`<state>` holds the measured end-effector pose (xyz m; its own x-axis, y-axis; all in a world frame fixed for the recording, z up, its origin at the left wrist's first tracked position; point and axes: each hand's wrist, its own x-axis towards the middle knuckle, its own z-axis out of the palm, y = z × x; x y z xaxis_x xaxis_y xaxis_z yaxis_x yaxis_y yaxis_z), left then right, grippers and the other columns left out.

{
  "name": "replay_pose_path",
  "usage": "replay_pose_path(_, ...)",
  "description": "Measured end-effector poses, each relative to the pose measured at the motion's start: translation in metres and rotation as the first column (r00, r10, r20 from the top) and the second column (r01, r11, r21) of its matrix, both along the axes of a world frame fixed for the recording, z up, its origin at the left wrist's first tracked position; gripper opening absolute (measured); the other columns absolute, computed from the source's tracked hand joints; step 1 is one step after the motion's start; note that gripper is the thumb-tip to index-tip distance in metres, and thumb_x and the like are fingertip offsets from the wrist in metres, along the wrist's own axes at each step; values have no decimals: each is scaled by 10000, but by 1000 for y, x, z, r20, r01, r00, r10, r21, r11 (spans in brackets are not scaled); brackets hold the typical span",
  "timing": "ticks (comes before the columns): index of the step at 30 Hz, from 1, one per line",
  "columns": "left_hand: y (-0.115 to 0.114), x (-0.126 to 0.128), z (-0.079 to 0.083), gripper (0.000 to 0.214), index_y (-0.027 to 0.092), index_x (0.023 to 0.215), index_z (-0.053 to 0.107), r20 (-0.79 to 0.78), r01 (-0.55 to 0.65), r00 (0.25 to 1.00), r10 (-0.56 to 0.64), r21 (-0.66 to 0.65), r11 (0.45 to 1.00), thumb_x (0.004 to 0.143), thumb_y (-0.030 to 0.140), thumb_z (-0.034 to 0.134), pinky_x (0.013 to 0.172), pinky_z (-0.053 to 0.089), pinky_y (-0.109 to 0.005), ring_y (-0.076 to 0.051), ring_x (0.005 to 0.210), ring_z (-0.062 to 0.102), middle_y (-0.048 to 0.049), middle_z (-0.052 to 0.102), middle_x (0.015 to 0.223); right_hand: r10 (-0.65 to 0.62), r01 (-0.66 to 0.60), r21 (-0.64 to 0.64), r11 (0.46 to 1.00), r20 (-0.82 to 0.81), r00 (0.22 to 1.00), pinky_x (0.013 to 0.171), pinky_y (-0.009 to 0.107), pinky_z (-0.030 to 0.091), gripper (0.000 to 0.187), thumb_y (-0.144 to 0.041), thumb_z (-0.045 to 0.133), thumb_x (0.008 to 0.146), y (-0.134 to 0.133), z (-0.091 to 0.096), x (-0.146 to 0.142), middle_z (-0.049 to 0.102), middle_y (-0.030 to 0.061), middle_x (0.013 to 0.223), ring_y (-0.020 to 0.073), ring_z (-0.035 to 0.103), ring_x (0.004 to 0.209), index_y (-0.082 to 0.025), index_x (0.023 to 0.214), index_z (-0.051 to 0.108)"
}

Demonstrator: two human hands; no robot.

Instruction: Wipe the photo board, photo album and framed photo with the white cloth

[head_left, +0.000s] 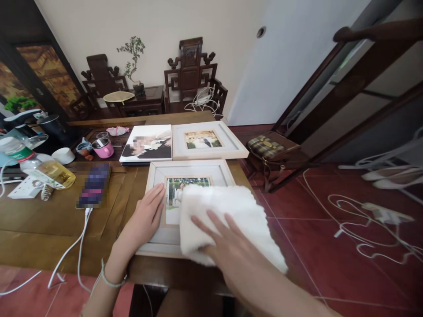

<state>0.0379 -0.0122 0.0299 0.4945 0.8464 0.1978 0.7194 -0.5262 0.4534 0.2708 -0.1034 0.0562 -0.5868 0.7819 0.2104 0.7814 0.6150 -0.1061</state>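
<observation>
A light wooden picture frame (153, 174) lies face up at the table's front edge, with a photo (173, 207) of people outdoors in its middle. Along the frame's left side my left hand (147, 214) rests with its fingers stretched out flat. My right hand (228, 242) holds a fluffy white cloth (236, 198) against the frame, fingers spread over its top. The cloth covers the frame's right half and hangs past its right edge. Part of the photo is hidden beneath it.
Behind lie a second picture frame (231, 147) and a flat photo panel (148, 147). To the left are a phone (95, 185) with a white cable, a bottle (56, 171), a pink cup (103, 148) and a power strip (24, 187). A wooden chair with a plaid bag (267, 147) stands right.
</observation>
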Motion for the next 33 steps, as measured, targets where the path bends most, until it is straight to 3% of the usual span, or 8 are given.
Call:
replay_pose_path(5, 0, -1, 1, 449, 223, 1403, 353, -4, -2, 1000, 2, -32, 999, 955, 231, 341, 1121, 277, -464, -217, 1374, 304, -95, 361, 1473, -181, 175, 80, 981, 68, 981, 1052, 595, 272, 515, 35, 455, 665, 69, -11, 12, 396, 138, 1440, 387, 312, 1322, -138, 1104, 662)
replay_pose_path(8, 0, 0, 2, 452, 220, 1407, 346, -7, -8, 1000, 7, -37, 999, 955, 232, 338, 1123, 279, -457, -212, 1376, 300, -91, 355, 1478, -224, 203, 150, 968, 145, 964, 1042, 614, 259, 576, 56, 442, 658, 109, -10, 24, 374, 161, 1448, 394, 309, 1319, -103, 1185, 611)
replay_pose_path(11, 1, 0, 2, 454, 205, 1409, 343, -16, -10, 1000, 10, -30, 999, 956, 229, 332, 1124, 285, -452, -209, 1377, 299, -97, 355, 1478, -200, 170, 155, 973, 205, 958, 1029, 653, 238, 577, 66, 439, 666, 127, -7, 29, 388, 167, 1438, 405, 336, 1300, -102, 1191, 608)
replay_pose_path(14, 1, 1, 1, 452, 200, 1406, 346, -18, -15, 1000, 15, -19, 1000, 955, 223, 331, 1121, 293, -452, -208, 1374, 305, -99, 363, 1474, -119, 92, 117, 989, 251, 961, 1049, 634, 231, 567, 73, 462, 646, 114, -3, 28, 398, 167, 1431, 405, 340, 1299, -110, 1154, 634)
replay_pose_path(20, 1, 3, -1, 438, 200, 1387, 373, -7, -27, 1000, 27, 19, 999, 951, 217, 337, 1112, 312, -450, -210, 1362, 332, -101, 388, 1459, 36, -34, -20, 999, 114, 993, 1008, 625, 321, 334, -98, 610, 664, 32, -7, 27, 496, 144, 1361, 433, 411, 1244, -187, 964, 725)
replay_pose_path(25, 1, 3, -2, 430, 160, 1371, 397, -28, -28, 999, 29, 27, 999, 950, 211, 330, 1110, 315, -454, -218, 1361, 333, -120, 394, 1452, 190, -186, -97, 978, 35, 981, 1031, 519, 371, 229, -147, 587, 714, -17, 5, 26, 463, 37, 1404, 334, 448, 1247, -270, 860, 714)
replay_pose_path(29, 1, 1, -4, 428, 171, 1372, 399, -33, -13, 999, 14, 40, 999, 951, 210, 334, 1111, 314, -454, -216, 1361, 331, -112, 386, 1457, 144, -146, -154, 977, -25, 989, 1052, 561, 335, 381, -26, 495, 673, -7, 6, 11, 438, 27, 1418, 344, 385, 1295, -250, 884, 719)
replay_pose_path(33, 2, 0, -4, 419, 185, 1364, 413, -33, -5, 999, 6, 21, 1000, 953, 216, 339, 1110, 311, -462, -215, 1364, 325, -97, 385, 1460, 19, -20, -143, 989, -6, 1000, 1067, 588, 287, 612, 76, 421, 602, 46, -1, 10, 426, 74, 1424, 352, 292, 1338, -217, 1066, 690)
